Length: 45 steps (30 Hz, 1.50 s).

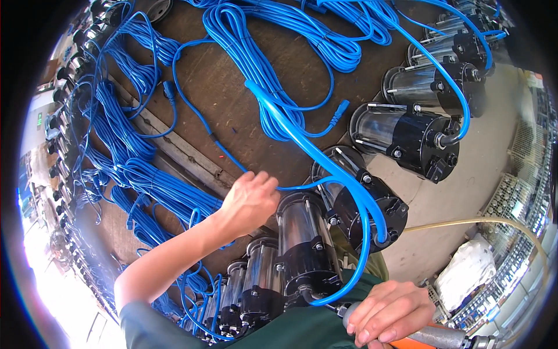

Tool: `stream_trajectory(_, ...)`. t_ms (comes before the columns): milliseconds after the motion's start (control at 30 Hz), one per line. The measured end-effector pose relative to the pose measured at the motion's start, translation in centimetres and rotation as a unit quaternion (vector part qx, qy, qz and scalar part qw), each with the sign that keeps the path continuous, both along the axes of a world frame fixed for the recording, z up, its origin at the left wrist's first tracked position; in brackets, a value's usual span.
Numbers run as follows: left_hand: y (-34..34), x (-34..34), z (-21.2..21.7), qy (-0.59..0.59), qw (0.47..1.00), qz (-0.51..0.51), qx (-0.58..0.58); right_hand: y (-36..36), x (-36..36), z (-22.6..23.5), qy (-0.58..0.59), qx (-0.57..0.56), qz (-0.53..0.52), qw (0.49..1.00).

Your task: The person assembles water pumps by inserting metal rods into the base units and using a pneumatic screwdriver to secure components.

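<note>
Left hand (250, 200): reaches forward over the brown worktop (232, 110), fingers curled together and pinching a thin blue cable (200, 119) that runs away up the board toward a blue plug (169, 91).

Right hand (390, 312): at the lower edge, fingers wrapped tight round the grey and orange handle of a tool (433, 337); a yellowish hose (494, 221) arcs off from it to the right.

Blue tube (325, 160): thicker than the cables, passes between the two hands, loops down round the nearest pump and back toward the tool.

Pumps, row of black-and-clear cylinders: one (305, 250) just right of the left hand, another (363, 195) beside it, further ones (407, 136) lined along the worktop's right edge.

Cable bundles, blue, coiled: one (273, 64) mid-board, others (133, 168) along the left side.

White sack (468, 270): on the floor, lower right.
</note>
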<state>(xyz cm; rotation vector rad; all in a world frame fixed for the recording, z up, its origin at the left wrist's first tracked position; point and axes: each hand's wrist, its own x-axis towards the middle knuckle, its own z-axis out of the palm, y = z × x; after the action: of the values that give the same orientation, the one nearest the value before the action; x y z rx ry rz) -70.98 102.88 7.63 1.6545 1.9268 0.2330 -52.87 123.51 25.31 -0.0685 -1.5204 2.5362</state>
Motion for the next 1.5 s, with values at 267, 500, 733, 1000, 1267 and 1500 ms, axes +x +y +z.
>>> stream_trajectory(267, -0.8, -0.3, 0.6, -0.003, 0.993, 0.004, -0.116, -1.6, -0.5, -0.8, 0.071, 0.053, -0.060, 0.994)
stream_trajectory(500, -1.0, -2.5, 0.6, -0.064, 0.963, 0.251, -0.068, -1.9, 0.2, -1.3, 0.115, 0.048, -0.051, 0.991)
stream_trajectory(733, -1.4, 0.0, -4.1, -0.305, 0.933, 0.153, 0.113, -1.9, 1.5, -2.7, 0.178, 0.030, -0.039, 0.983)
stream_trajectory(1000, 1.1, 0.6, -6.0, -0.287, 0.956, 0.024, 0.048, -1.6, 0.7, -2.2, 0.123, 0.028, -0.027, 0.992)
stream_trajectory(1267, 3.2, -0.3, -4.9, -0.217, 0.974, -0.069, 0.006, -1.6, 1.0, -2.5, 0.135, 0.017, -0.038, 0.990)
stream_trajectory(1500, 2.7, -0.7, -4.7, -0.270, 0.956, 0.032, 0.111, -1.6, 1.0, -2.6, 0.124, 0.010, -0.049, 0.991)
